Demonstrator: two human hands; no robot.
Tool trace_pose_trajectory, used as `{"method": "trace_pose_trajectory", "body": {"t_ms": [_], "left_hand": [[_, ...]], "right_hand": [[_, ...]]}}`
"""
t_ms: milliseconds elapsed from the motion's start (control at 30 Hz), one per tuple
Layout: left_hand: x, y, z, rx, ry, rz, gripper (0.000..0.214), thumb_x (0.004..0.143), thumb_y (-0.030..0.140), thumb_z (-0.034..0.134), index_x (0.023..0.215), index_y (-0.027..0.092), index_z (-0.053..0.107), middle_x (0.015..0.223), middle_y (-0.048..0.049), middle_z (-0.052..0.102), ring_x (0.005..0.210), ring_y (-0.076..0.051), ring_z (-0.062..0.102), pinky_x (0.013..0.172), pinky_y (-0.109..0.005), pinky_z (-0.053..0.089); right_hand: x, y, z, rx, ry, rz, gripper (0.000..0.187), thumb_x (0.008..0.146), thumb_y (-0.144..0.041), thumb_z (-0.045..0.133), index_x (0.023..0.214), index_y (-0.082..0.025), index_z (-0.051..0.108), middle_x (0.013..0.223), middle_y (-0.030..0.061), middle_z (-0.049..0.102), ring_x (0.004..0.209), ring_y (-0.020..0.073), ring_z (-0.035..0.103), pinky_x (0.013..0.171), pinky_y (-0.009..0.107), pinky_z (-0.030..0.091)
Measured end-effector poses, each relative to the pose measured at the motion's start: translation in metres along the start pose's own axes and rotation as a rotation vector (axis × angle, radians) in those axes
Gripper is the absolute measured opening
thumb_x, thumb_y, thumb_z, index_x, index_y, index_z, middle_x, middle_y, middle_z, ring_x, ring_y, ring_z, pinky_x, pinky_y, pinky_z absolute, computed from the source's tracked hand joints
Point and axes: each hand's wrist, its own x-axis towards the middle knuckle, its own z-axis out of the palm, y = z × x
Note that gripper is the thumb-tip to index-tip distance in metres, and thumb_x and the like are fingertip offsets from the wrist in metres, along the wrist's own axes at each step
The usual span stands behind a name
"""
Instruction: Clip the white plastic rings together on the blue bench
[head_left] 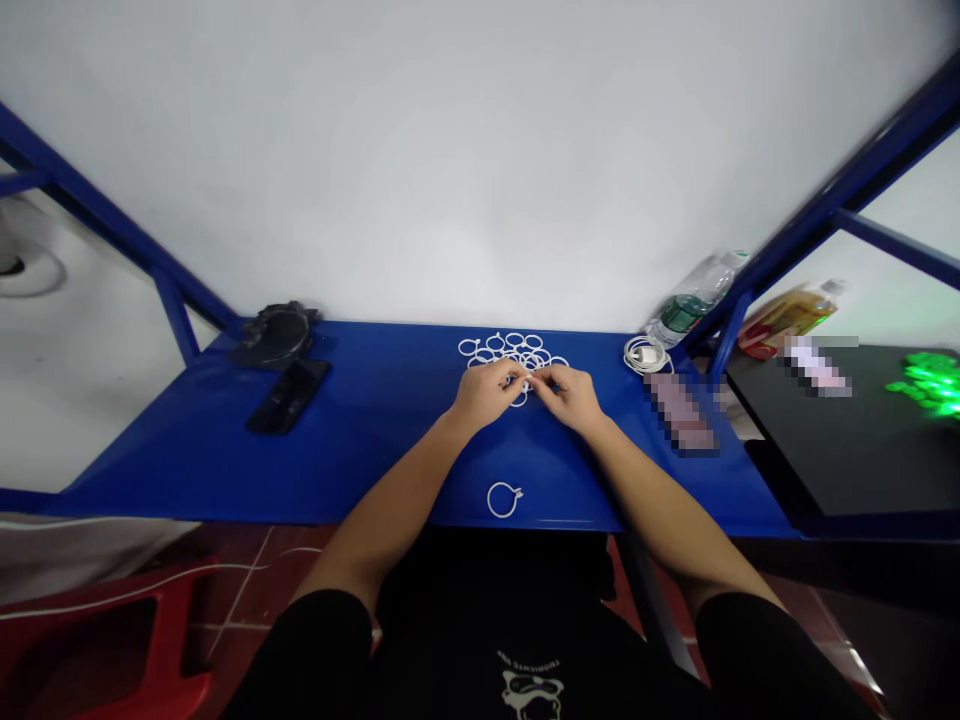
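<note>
My left hand (486, 394) and my right hand (568, 397) meet over the blue table, thumbs and forefingers pinched together at one spot. Between the fingertips is a thin white plastic ring (519, 403), partly covered by the fingers; its clasp appears to be where they pinch. Just behind both hands lies a loose pile of similar white rings (534, 357), several of them overlapping. One separate white ring (490, 500) with a small open clasp rests close to the front edge, between my forearms.
On the blue table (375, 420), a black phone (289, 397) and a dark round object (277, 335) lie left. A coiled white cable with charger (645, 355), a blurred-out flat object (682, 415) and a plastic bottle (686, 310) are right. Blue metal bars (176, 310) flank both sides.
</note>
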Motion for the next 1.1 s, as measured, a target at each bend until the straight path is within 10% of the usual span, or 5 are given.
{"method": "trace_pose_trajectory", "body": {"t_ms": [133, 333, 700, 867, 1100], "left_hand": [[0.004, 0.005, -0.027, -0.14, -0.168, -0.011, 0.012, 0.09, 0.032, 0.073, 0.094, 0.021, 0.077, 0.089, -0.0021, 0.075, 0.065, -0.012, 0.058, 0.07, -0.027, 0.047], [-0.004, 0.025, -0.037, -0.221, -1.15, 0.036, 0.041, 0.065, 0.036, 0.094, 0.1, 0.025, 0.076, 0.089, 0.0015, 0.075, 0.071, -0.014, 0.064, 0.062, -0.025, 0.043], [-0.003, 0.016, -0.026, 0.024, -1.024, -0.043, 0.012, 0.08, 0.033, 0.079, 0.077, 0.023, 0.074, 0.083, 0.0004, 0.076, 0.072, -0.015, 0.067, 0.062, -0.026, 0.04], [-0.01, 0.027, -0.024, 0.057, -1.18, 0.022, 0.037, 0.054, 0.039, 0.095, 0.081, 0.026, 0.073, 0.076, 0.0029, 0.073, 0.067, -0.017, 0.064, 0.059, -0.027, 0.038], [-0.01, 0.018, -0.015, 0.028, -0.966, 0.006, 0.013, 0.078, 0.019, 0.074, 0.066, 0.023, 0.071, 0.074, 0.0017, 0.073, 0.063, -0.014, 0.062, 0.057, -0.028, 0.036]], "right_hand": [[0.003, 0.007, -0.005, -0.126, 0.068, 0.009, 0.027, 0.104, -0.041, 0.057, 0.1, -0.023, 0.077, 0.094, 0.0085, 0.08, 0.082, 0.0216, 0.073, 0.076, 0.033, 0.054], [0.005, 0.014, -0.006, -0.117, 0.068, 0.159, 0.024, 0.1, -0.039, 0.062, 0.107, -0.022, 0.078, 0.09, 0.0071, 0.08, 0.078, 0.0213, 0.073, 0.07, 0.032, 0.054], [0.003, 0.01, -0.012, -0.037, 0.1, 0.182, 0.023, 0.099, -0.038, 0.062, 0.097, -0.022, 0.079, 0.088, 0.0053, 0.08, 0.074, 0.0206, 0.073, 0.069, 0.032, 0.054], [0.003, 0.01, -0.012, -0.034, 0.088, 0.179, 0.024, 0.099, -0.039, 0.062, 0.097, -0.023, 0.079, 0.089, 0.0058, 0.08, 0.076, 0.0209, 0.073, 0.07, 0.032, 0.054], [0.002, 0.01, -0.012, -0.012, 0.056, 0.152, 0.025, 0.1, -0.041, 0.062, 0.097, -0.023, 0.08, 0.088, 0.0054, 0.08, 0.075, 0.0208, 0.072, 0.071, 0.032, 0.054]]}}
